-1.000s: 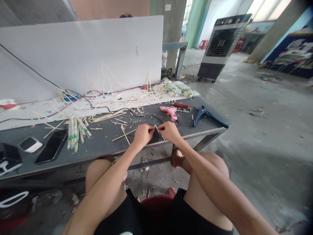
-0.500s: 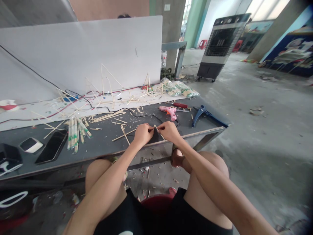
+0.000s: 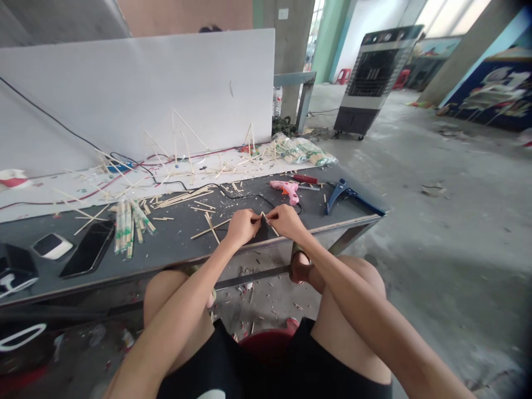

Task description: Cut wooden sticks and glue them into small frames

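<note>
My left hand (image 3: 242,226) and my right hand (image 3: 285,220) meet over the front edge of the grey table (image 3: 174,244). Both pinch a small frame of thin wooden sticks (image 3: 265,218) held between their fingertips. A crossed pair of sticks (image 3: 211,226) lies on the table just left of my left hand. A pink glue gun (image 3: 286,190) rests a little beyond my right hand, its black cable running leftward.
Blue-handled cutters (image 3: 347,195) lie at the table's right end. A bundle of wrapped sticks (image 3: 128,220), a black phone (image 3: 88,248) and a white device (image 3: 52,245) sit to the left. A white board (image 3: 137,88) stands behind. An air cooler (image 3: 374,77) stands on the concrete floor.
Both hands have shifted slightly up and to the left with the stick frame still pinched between them. Nothing on the table has moved.
</note>
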Demonstrator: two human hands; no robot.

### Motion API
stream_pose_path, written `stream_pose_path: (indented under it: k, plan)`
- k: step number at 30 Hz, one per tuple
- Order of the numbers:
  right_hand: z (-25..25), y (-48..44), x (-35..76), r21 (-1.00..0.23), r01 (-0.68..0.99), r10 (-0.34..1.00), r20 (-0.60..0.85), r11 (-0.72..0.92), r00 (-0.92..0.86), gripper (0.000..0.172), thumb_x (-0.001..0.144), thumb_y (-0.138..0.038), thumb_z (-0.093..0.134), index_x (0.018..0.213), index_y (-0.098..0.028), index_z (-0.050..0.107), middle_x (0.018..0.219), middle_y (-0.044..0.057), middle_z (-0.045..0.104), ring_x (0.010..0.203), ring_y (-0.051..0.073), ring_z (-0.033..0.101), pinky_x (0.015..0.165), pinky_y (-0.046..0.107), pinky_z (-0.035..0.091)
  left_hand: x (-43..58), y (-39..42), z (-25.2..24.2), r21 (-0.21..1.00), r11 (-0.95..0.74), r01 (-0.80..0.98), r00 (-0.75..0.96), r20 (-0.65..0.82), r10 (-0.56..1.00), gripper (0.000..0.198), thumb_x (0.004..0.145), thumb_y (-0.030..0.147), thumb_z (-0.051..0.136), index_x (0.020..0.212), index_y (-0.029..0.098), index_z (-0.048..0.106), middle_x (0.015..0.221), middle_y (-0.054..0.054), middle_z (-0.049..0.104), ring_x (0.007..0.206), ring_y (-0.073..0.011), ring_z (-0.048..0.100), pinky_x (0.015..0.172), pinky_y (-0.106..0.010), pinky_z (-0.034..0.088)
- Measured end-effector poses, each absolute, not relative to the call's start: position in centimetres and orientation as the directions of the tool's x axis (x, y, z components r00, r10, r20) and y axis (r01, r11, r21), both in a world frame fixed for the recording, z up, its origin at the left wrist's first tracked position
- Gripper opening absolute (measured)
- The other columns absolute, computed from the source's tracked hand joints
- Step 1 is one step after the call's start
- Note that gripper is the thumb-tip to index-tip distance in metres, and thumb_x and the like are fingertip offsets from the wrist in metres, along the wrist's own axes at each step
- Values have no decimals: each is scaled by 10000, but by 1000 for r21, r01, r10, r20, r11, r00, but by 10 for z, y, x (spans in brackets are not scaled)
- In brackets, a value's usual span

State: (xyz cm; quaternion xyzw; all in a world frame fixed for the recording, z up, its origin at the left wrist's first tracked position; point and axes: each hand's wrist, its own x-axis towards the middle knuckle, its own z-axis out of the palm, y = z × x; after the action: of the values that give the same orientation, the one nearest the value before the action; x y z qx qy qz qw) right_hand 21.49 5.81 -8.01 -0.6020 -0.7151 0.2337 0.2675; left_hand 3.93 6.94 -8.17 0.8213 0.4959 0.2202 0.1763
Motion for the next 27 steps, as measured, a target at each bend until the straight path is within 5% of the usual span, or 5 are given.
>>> stream_pose_path:
  k: [27]
  plan:
    - [-92, 67, 217, -725, 666, 984, 123, 177, -128, 179, 709, -106, 690, 812, -156, 827, 824, 69, 782, 756, 178, 696, 659, 209, 459, 35, 74, -82, 496, -468, 731, 448, 168, 878, 228, 835, 240, 592, 832, 207, 817, 779, -51, 714, 680, -158, 629, 618, -256, 365]
